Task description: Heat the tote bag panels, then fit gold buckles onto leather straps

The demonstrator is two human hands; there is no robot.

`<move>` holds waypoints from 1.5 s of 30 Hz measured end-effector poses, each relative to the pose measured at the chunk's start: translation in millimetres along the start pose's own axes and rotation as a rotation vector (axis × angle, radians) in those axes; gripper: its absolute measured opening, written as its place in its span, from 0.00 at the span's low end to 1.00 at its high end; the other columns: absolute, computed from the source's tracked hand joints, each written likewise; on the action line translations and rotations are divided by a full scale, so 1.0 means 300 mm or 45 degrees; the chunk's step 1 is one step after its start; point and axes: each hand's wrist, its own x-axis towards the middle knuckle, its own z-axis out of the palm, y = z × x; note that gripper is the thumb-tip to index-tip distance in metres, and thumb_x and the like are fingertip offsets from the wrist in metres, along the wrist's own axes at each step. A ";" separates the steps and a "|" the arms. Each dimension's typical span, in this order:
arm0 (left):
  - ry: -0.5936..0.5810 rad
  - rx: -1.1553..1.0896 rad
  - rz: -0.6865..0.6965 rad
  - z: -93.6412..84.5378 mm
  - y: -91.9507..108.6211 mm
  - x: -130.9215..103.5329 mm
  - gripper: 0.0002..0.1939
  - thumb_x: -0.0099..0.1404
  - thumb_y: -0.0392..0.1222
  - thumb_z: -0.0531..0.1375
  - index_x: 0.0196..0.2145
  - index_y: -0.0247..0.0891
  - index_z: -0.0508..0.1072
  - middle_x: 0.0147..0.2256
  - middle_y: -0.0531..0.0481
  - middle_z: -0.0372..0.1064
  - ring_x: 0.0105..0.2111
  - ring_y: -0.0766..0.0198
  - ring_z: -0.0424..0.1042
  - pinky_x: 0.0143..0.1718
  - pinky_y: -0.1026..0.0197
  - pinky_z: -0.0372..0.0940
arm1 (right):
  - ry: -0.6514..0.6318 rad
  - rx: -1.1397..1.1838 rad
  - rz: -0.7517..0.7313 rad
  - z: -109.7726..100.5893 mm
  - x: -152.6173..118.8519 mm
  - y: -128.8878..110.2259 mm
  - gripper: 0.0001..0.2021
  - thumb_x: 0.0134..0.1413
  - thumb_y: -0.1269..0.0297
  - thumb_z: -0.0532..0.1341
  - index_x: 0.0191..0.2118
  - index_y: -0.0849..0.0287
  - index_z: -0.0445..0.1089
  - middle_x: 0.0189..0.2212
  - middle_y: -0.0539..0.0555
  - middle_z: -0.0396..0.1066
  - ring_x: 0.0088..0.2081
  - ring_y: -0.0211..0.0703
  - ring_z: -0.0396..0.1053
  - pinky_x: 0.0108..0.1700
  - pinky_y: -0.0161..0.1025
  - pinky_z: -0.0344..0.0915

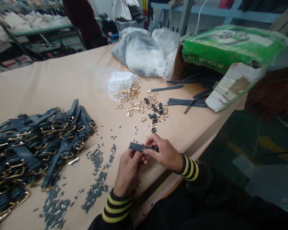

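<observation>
Near the table's front edge, my left hand [129,169] grips a short dark blue-grey strap [136,147] with its thumb on top. My right hand [164,151] pinches the strap's other end, where a bit of gold metal shows; the fingers hide most of it. Just beyond my hands lies a small dark ring-shaped loop [154,130]. Further back are more dark loops [156,110] mixed with gold buckles [135,108]. Left of my hands, small dark pieces [96,188] are scattered in loose heaps.
A large pile of dark straps with gold buckles [36,137] covers the left of the table [69,76]. At the back stand clear plastic bags [146,52] and a green-wrapped box [230,48] spilling long dark strips [187,102]. Another person [83,19] is behind the table.
</observation>
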 end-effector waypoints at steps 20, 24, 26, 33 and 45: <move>-0.343 0.650 -0.174 -0.119 0.102 -0.080 0.12 0.59 0.48 0.57 0.32 0.35 0.66 0.21 0.52 0.67 0.19 0.70 0.65 0.18 0.69 0.60 | -0.198 -0.665 0.048 -0.176 0.015 -0.008 0.01 0.53 0.74 0.57 0.32 0.62 0.63 0.21 0.48 0.64 0.22 0.32 0.62 0.27 0.30 0.57; -0.180 1.001 -0.035 -0.123 0.075 -0.054 0.14 0.61 0.51 0.53 0.33 0.36 0.66 0.21 0.53 0.66 0.20 0.68 0.65 0.21 0.66 0.61 | -0.284 -0.265 0.160 -0.129 0.010 0.023 0.01 0.55 0.71 0.54 0.32 0.62 0.60 0.23 0.49 0.67 0.19 0.30 0.63 0.22 0.27 0.60; -0.029 1.361 0.184 -0.123 0.052 -0.041 0.12 0.62 0.49 0.51 0.32 0.38 0.67 0.22 0.53 0.65 0.21 0.67 0.64 0.23 0.65 0.60 | -0.297 -0.200 0.189 -0.099 0.006 0.038 0.01 0.54 0.72 0.54 0.32 0.62 0.60 0.22 0.49 0.67 0.18 0.30 0.63 0.21 0.27 0.60; 0.117 2.256 1.022 -0.122 0.038 -0.024 0.09 0.62 0.37 0.48 0.33 0.36 0.67 0.27 0.47 0.64 0.30 0.60 0.63 0.32 0.61 0.57 | -0.226 -0.144 0.203 -0.066 -0.002 0.075 0.01 0.54 0.72 0.53 0.33 0.62 0.60 0.22 0.49 0.68 0.18 0.30 0.63 0.21 0.26 0.60; 0.154 1.489 0.509 -0.119 0.053 -0.030 0.08 0.61 0.43 0.53 0.37 0.40 0.67 0.28 0.50 0.70 0.25 0.64 0.70 0.28 0.64 0.62 | -0.159 -0.067 0.217 -0.043 0.011 0.063 0.01 0.53 0.72 0.54 0.32 0.63 0.60 0.22 0.48 0.67 0.17 0.29 0.62 0.21 0.27 0.60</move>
